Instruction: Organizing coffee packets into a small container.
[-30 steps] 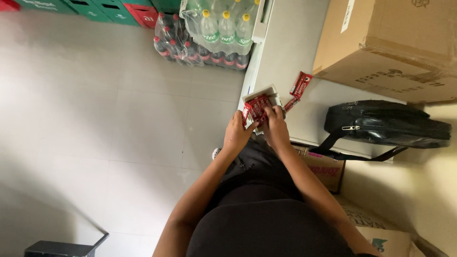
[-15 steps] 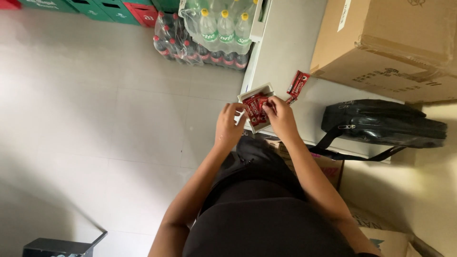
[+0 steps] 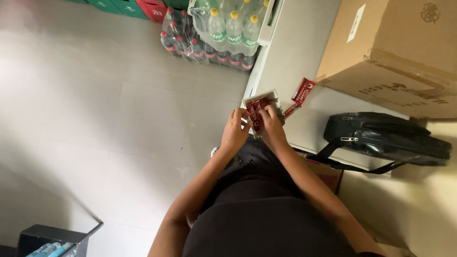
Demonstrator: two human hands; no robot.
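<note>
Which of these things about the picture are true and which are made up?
1. Both hands, the left hand and the right hand, hold the red packets. True.
2. The black bag lies on the floor. False: it lies on the white surface, below the cardboard box.
3. More red packets lie loose on the white surface. True.
4. The bottles are scattered singly over the floor. False: they stand wrapped together in packs on the floor.
5. The cardboard box is open with its flaps up. False: it is shut.
</note>
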